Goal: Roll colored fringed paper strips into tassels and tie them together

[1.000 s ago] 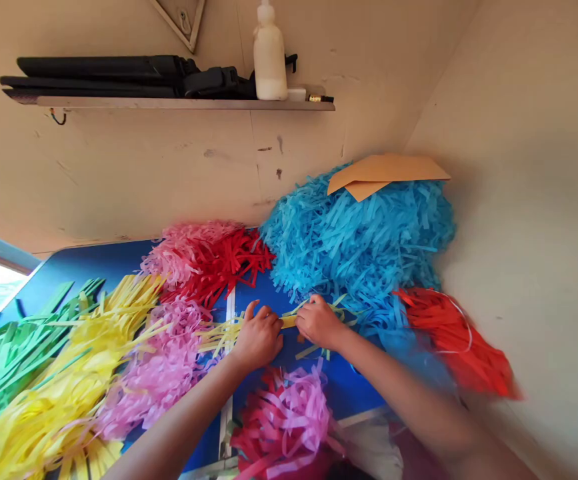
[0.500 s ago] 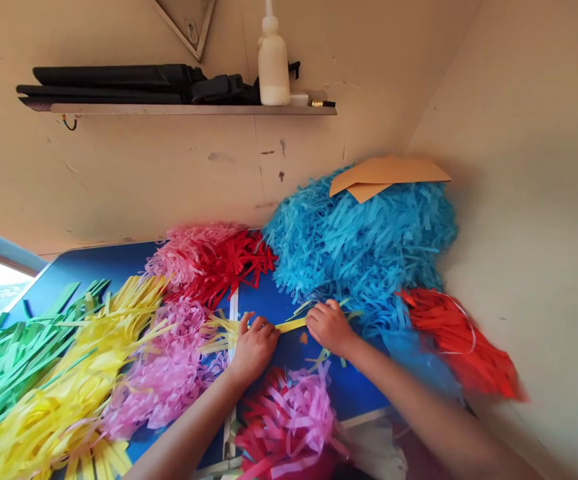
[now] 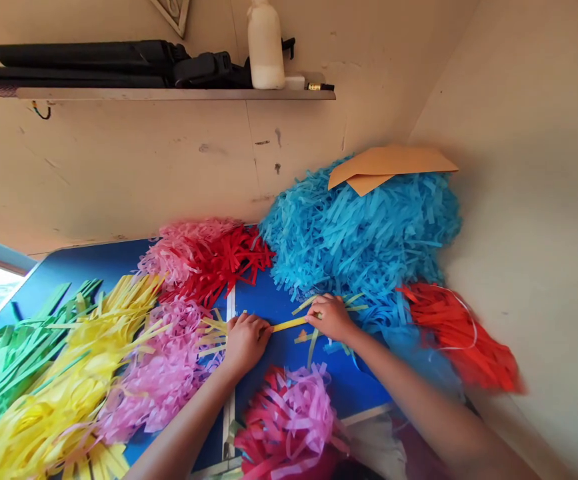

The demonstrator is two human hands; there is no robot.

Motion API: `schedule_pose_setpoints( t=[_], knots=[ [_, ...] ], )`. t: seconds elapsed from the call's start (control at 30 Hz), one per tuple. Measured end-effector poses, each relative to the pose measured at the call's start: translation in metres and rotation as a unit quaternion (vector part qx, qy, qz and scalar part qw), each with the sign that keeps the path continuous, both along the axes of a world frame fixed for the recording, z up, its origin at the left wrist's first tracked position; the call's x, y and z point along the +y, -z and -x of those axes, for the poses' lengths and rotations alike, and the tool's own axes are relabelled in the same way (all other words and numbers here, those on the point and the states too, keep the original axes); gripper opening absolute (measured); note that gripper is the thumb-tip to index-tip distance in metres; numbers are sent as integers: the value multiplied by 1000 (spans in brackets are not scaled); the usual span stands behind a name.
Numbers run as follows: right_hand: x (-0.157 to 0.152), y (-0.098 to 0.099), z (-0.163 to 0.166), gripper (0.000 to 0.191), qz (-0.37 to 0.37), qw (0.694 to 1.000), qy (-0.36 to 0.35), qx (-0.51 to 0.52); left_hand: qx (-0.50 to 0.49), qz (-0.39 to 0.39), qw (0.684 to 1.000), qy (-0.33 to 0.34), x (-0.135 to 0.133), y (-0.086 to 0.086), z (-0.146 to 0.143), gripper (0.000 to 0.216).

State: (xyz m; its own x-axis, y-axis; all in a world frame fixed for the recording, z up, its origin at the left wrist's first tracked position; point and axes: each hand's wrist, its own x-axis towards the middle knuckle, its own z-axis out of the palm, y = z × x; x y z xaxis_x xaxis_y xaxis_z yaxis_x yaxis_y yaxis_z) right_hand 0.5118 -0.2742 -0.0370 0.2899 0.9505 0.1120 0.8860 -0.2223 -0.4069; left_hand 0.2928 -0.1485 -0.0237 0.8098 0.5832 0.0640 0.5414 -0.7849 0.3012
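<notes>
My left hand (image 3: pixel 245 340) and my right hand (image 3: pixel 332 318) lie on a blue table (image 3: pixel 89 263) and pinch the two ends of a bundle of yellow paper strips (image 3: pixel 289 324). The bundle is stretched taut between them, and its loose fringed ends fan out past each fist. Both hands are closed on it. A pink tassel pile (image 3: pixel 166 373) lies just left of my left hand. A big heap of light blue paper fringe (image 3: pixel 363 230) rises just behind my right hand.
Fringe piles cover the table: green (image 3: pixel 9 353) and yellow (image 3: pixel 69 393) at left, red with pink (image 3: pixel 209 257) at the back, red-orange (image 3: pixel 461 347) at right, pink and red (image 3: pixel 289 423) near me. Brown envelopes (image 3: pixel 386 167) top the blue heap. A wall shelf (image 3: pixel 169 93) holds a white bottle (image 3: pixel 265 43).
My hands have drawn apart along the yellow bundle, the left going left and the right going right, so more of the bundle shows between them. The view shifted slightly.
</notes>
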Motion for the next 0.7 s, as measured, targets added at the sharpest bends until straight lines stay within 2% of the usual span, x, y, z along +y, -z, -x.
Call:
schedule_pose_setpoints(
  t=[0.27,0.4,0.43,0.5,0.6,0.7],
  knots=[
    [10,-3,-1,18,32,999,17,-9,26,-44,999,14,3,-4,-8,20],
    [7,-15,1,9,17,998,0,-55,5,-69,994,83,3,-7,-6,16],
    [5,-18,3,7,8,998,-18,-65,0,-74,991,109,3,-7,-5,19],
    [4,-24,9,7,-6,990,-98,-103,-6,-82,984,155,3,-8,-4,25],
    [8,-24,19,15,-9,959,-223,-173,-10,-92,978,187,2,-11,-7,26],
    [17,-19,22,23,-8,946,-248,-207,-13,-103,976,190,-1,-13,-12,20]
  ],
)
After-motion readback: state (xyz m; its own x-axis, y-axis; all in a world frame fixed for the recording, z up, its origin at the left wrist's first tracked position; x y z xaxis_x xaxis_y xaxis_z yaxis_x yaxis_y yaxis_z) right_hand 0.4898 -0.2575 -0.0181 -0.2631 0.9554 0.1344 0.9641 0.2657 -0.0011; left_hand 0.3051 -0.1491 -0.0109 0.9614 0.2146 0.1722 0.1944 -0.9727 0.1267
